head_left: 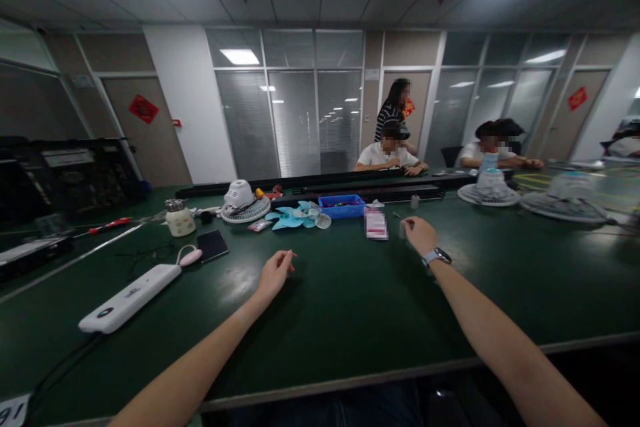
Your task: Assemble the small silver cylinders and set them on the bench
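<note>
Above the green tabletop, my left hand is closed, its fingers curled in toward the thumb; whatever may be between them is too small to make out. My right hand, with a watch on the wrist, is farther forward and pinches a small clear piece, perhaps plastic. Left of it lies a pink-and-white packet. Behind the packet is a blue tray with small parts inside. Light-blue fan blades lie beyond my left hand, beside a white fan housing.
At left are a white power strip, a dark phone, a pink oval item and a cream jar. More fan parts stand at right. Long black bars run behind; people are beyond them.
</note>
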Motion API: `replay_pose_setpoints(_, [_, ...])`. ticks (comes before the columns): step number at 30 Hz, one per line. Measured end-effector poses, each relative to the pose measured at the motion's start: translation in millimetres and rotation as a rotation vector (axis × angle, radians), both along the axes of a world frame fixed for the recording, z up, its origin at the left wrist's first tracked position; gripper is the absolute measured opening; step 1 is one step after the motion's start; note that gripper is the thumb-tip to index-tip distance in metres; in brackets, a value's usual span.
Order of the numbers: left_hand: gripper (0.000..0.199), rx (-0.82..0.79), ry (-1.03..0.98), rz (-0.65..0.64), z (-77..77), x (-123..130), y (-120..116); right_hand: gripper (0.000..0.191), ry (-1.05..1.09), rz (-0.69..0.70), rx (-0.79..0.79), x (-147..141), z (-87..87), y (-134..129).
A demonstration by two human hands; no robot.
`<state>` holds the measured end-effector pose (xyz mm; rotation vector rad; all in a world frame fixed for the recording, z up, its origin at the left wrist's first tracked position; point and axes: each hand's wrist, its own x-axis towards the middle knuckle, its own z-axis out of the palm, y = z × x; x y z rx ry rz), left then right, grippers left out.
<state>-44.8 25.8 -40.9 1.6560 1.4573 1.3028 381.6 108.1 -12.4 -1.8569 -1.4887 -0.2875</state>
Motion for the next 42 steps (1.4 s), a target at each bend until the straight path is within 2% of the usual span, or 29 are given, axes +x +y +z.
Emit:
replay_pose_setpoints(10, [0.054,-0.025,0.021,0.012,11.9,6,-10,0.029,0.035,-0.054,0.011,1,-4.6,10])
replay_pose_setpoints(24, [0.058,-0.023,0.043,-0.015,6.7,5,-5,0.030,0.133,-0.068,0.008,1,-13.0,18])
replay_pose_setpoints(29, [0.057,-0.044,0.051,-0.030,5.3,3,-3,0.033,0.205,-0.005,0.011,6,-22.7,21])
replay_pose_setpoints(34, [0.057,-0.053,0.050,-0.030,9.0,4,-7,0.046,0.319,0.075,-0.009,18,-39.0,31])
replay_pose_setpoints(42, [0.055,-0.053,0.044,-0.043,5.4,3,-4,0.048,0.477,0.096,-0.007,31,-51.8,46])
